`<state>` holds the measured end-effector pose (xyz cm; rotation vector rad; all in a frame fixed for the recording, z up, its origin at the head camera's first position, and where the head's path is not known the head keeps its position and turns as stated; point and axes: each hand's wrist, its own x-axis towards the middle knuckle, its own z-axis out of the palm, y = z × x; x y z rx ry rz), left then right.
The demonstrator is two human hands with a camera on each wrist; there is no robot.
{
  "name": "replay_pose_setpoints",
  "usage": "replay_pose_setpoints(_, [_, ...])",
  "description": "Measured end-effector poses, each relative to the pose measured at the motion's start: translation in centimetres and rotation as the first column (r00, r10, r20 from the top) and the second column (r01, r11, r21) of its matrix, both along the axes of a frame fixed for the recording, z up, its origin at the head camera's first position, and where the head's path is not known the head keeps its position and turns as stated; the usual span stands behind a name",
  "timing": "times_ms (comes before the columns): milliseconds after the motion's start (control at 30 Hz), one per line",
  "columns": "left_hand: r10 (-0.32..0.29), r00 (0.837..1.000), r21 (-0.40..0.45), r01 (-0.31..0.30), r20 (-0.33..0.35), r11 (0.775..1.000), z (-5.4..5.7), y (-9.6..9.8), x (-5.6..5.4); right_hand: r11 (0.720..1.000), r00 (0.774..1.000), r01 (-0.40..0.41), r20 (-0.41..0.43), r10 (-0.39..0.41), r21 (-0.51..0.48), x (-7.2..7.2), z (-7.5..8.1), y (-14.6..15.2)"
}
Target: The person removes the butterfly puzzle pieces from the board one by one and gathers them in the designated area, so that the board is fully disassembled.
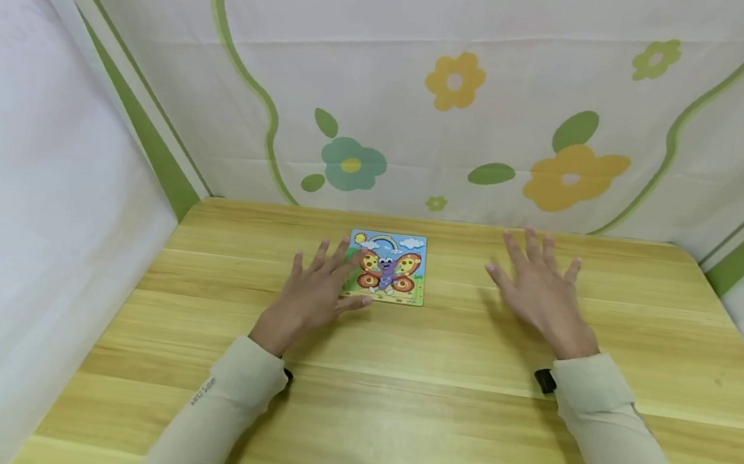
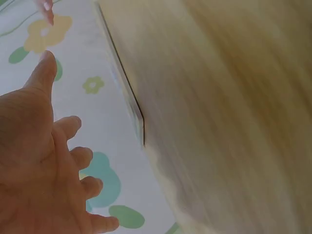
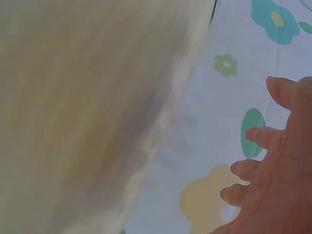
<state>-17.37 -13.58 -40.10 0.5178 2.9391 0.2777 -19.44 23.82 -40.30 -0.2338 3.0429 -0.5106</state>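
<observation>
A square butterfly picture board (image 1: 387, 268), brightly printed, lies flat near the back of the wooden table. Over its left edge, in the head view, spreads my left hand (image 1: 314, 292), fingers apart and nothing held. The left wrist view shows that hand (image 2: 44, 161) above the tabletop, with the thin edge of the board (image 2: 127, 90) beyond it. To the right of the board my right hand (image 1: 539, 293) hovers with fingers spread, holding nothing. In the right wrist view the same hand (image 3: 275, 161) appears against the curtain, away from the board.
The wooden table (image 1: 412, 420) runs up to a white curtain (image 1: 376, 72) printed with flowers, leaves and green wavy bands. More white cloth (image 1: 39, 186) hangs along the left side. Dark bands (image 1: 545, 380) show at the cuffs of both sleeves.
</observation>
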Motion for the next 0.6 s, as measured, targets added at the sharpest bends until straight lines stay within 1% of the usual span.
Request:
replay_pose_setpoints(167, [-0.058,0.998,-0.037,0.059,0.032,0.998,-0.4,-0.1,-0.4,1.0,1.0,-0.019,0.01,0.019,-0.004,-0.9,0.0,-0.7])
replay_pose_setpoints(300, [-0.114,0.991,-0.032,0.117,0.065,0.993,-0.5,0.0,-0.6,0.999,0.999,-0.043,0.008,0.043,-0.003,-1.8,0.3,-1.7])
replay_pose_setpoints(400, [-0.166,0.981,-0.028,0.169,0.098,0.985,-0.5,0.2,-0.7,0.998,0.998,-0.068,0.001,0.068,-0.001,-2.3,0.3,-2.5])
replay_pose_setpoints(533, [-0.231,0.962,-0.04,0.239,0.147,0.97,-0.6,0.4,-0.8,0.993,0.993,-0.116,-0.019,0.116,-0.004,-3.0,0.2,-4.0])
replay_pose_setpoints(600, [-0.254,0.953,-0.045,0.264,0.162,0.963,-0.8,0.5,-0.8,0.991,0.991,-0.134,-0.026,0.134,-0.021,-3.4,0.1,-4.9])
